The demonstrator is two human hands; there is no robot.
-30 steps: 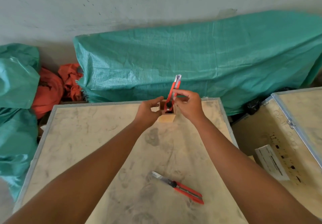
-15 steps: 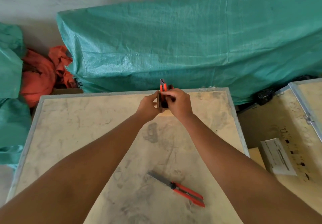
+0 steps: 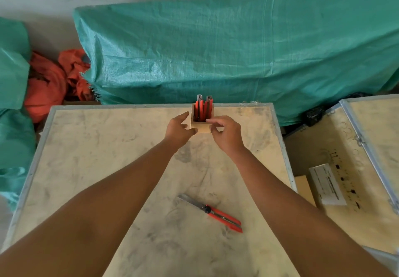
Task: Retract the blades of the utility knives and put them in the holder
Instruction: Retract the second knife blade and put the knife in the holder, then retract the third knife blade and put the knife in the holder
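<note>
A small wooden holder (image 3: 202, 129) stands at the far edge of the table (image 3: 108, 158). Red utility knives (image 3: 203, 109) stand upright inside it. My left hand (image 3: 179, 131) rests against the holder's left side with fingers spread, thumb by the front corner. My right hand (image 3: 226, 133) is at the holder's right side, fingertips at its rim, holding no knife. Another red utility knife (image 3: 216, 212) lies flat on the near part of the table with its steel blade extended toward the upper left.
Green tarp bundles (image 3: 237, 45) sit behind the table and at the left, with orange cloth (image 3: 49, 82) between them. A second wooden crate (image 3: 356, 158) stands to the right, carrying a white box (image 3: 327, 185).
The knife my right hand was lowering now stands in the holder. My right hand has let go of it and drawn back to the holder's rim.
</note>
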